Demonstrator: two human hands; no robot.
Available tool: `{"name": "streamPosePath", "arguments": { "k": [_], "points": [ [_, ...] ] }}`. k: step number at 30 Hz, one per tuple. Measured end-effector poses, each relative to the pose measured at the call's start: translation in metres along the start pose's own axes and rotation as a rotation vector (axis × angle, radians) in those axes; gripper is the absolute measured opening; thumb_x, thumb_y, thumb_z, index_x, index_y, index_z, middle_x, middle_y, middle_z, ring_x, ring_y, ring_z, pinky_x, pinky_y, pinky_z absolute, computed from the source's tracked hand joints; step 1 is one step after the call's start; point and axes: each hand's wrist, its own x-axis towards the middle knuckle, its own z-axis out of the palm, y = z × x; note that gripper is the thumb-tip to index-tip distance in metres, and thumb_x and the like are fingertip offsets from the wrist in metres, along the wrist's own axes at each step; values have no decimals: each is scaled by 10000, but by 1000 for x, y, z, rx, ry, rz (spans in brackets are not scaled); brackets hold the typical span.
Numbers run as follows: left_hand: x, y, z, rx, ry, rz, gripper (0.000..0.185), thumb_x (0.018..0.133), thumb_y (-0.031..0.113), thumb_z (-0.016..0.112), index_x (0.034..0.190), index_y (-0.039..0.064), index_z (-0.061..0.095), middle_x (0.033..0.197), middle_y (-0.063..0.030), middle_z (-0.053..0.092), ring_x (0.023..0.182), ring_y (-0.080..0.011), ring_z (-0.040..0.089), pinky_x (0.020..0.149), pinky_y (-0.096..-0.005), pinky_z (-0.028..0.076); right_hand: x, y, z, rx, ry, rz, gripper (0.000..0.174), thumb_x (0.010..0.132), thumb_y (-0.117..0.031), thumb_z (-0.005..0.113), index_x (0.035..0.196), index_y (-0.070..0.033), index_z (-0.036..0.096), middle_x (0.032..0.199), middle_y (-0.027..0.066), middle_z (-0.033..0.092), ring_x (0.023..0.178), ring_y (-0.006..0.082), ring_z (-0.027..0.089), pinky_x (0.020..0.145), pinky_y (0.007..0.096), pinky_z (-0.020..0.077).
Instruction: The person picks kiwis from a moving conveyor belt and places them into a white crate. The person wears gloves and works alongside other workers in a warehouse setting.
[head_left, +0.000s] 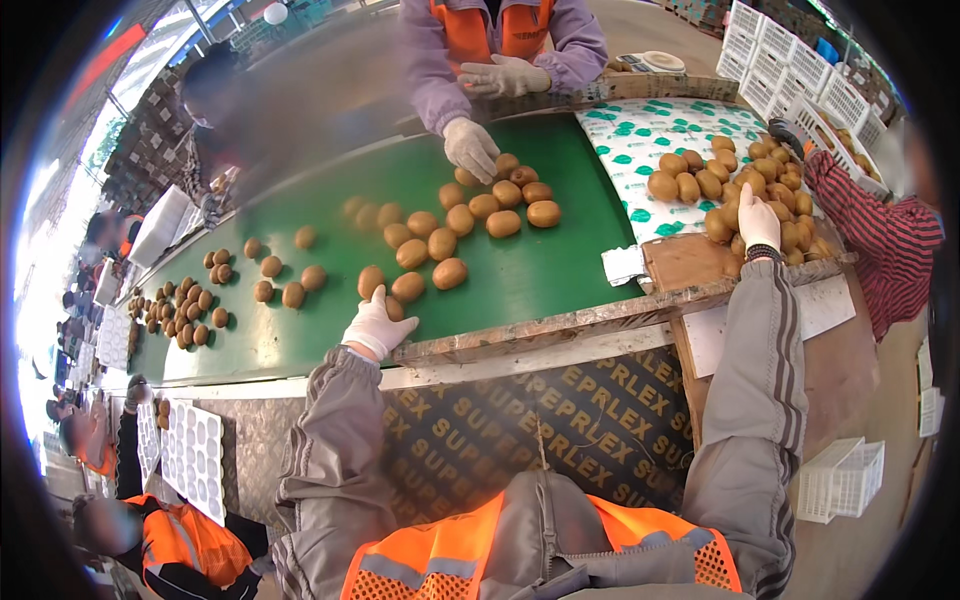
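My left hand (379, 326), in a thin white glove, rests at the near edge of the green conveyor belt (540, 277). Its thumb is spread, and its fingertips are against a kiwifruit (394, 308); another kiwifruit (370, 282) lies just beyond. My right hand (759, 219), gloved with a dark bracelet at the wrist, reaches over a heap of kiwifruit (780, 196) at the belt's right end. One finger extends onto the fruit; the other fingers are mostly hidden. Loose kiwifruit (442, 244) are scattered along the belt between my left hand and the person opposite.
Across the belt, a person's gloved hand (471, 150) touches kiwifruit. Leaf-printed white sheeting (622, 150) covers the right platform. A wooden rail (525, 330) borders the near side. At right, a striped sleeve (874, 232) is beside a white crate (817, 124). Molded trays (193, 454) stand lower left.
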Motion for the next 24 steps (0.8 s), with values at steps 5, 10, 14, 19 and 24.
{"name": "streamPosePath", "arguments": {
  "k": [5,10,14,19,24],
  "points": [
    [33,4,33,-348,151,-71,956,834,261,817,1599,35,290,1398,-275,478,1188,-403,634,983,-413,563,4,2,12,185,52,-135,656,1080,-546,333,1136,-15,715,1156,253,720,1162,410,652,1029,520,482],
    [95,-16,29,-1130,-242,170,755,888,155,752,1536,81,372,1259,-133,571,1098,-286,640,926,-419,587,-2,-34,0,1106,-87,-135,629,1085,-563,439,1201,-9,713,1215,164,735,1139,276,695,968,386,533],
    [60,87,8,-678,340,262,592,869,230,753,1381,30,534,1262,-210,586,1175,-327,602,935,-406,557,-2,-27,-11,1155,34,44,507,1107,-444,464,1229,-7,689,1213,150,734,1018,267,724,897,365,562],
    [28,186,17,-340,370,663,659,884,293,736,1441,3,537,1251,-235,659,1070,-372,680,954,-436,552,-7,5,4,245,203,71,396,969,-409,655,1017,-22,725,1074,219,708,1019,389,680,928,467,537],
    [47,236,65,-461,-393,681,758,914,411,739,1512,15,492,1332,-240,659,1159,-314,678,986,-364,545,-17,-25,-19,86,52,56,420,952,-440,672,1005,-23,682,1094,236,686,1033,416,675,906,512,551]
  ]
}}
